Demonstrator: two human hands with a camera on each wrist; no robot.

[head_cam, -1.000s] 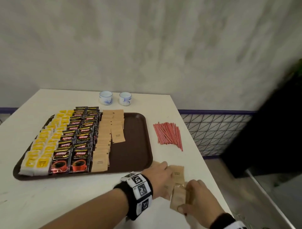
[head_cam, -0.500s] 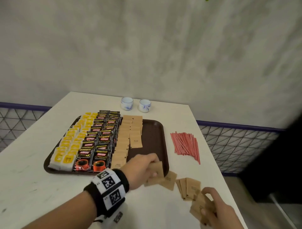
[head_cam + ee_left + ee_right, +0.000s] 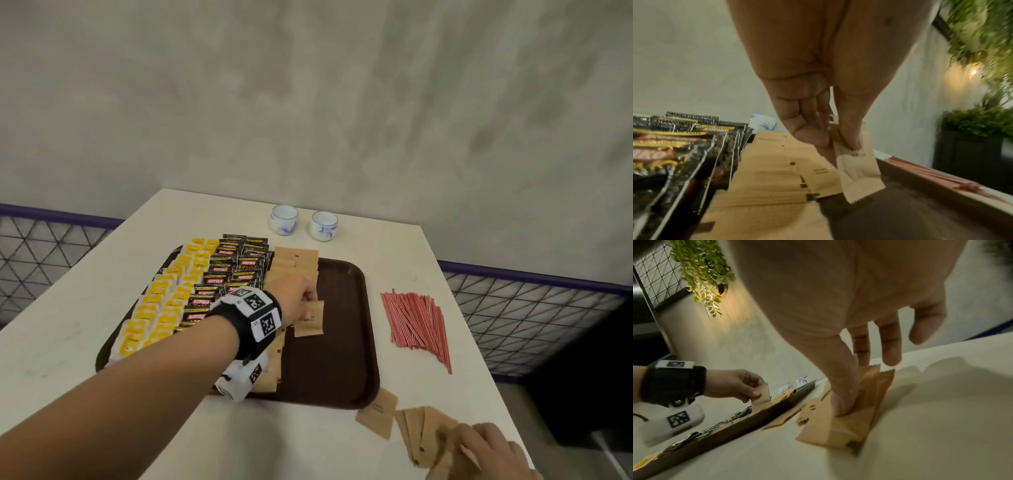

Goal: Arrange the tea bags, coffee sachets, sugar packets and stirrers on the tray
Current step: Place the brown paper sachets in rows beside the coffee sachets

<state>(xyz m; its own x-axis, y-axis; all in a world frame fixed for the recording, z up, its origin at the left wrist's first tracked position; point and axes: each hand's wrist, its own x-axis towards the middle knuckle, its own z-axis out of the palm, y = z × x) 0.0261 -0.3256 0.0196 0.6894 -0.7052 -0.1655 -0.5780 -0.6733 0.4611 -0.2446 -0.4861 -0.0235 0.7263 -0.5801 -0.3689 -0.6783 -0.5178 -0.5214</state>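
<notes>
A brown tray [image 3: 346, 363] holds rows of yellow tea bags [image 3: 161, 308], black coffee sachets [image 3: 236, 270] and brown sugar packets [image 3: 294, 260]. My left hand [image 3: 306, 308] is over the tray beside the sugar rows. Its thumb and fingers pinch one sugar packet [image 3: 857, 170], which hangs just above the tray. My right hand [image 3: 455, 445] is at the table's near right corner, gripping a bunch of loose sugar packets [image 3: 849, 418] between thumb and fingers. More loose packets [image 3: 376, 413] lie next to it. Red stirrers [image 3: 416, 318] lie on the table right of the tray.
Two small white and blue cups [image 3: 284, 220] stand behind the tray near the wall. The table's right edge [image 3: 479, 342] runs close past the stirrers, with a wire-mesh panel [image 3: 534, 315] below. The tray's right half is bare.
My left hand has carried one sugar packet from the table's near edge up over the tray to the sugar rows. My right hand stays at the near corner with its packets.
</notes>
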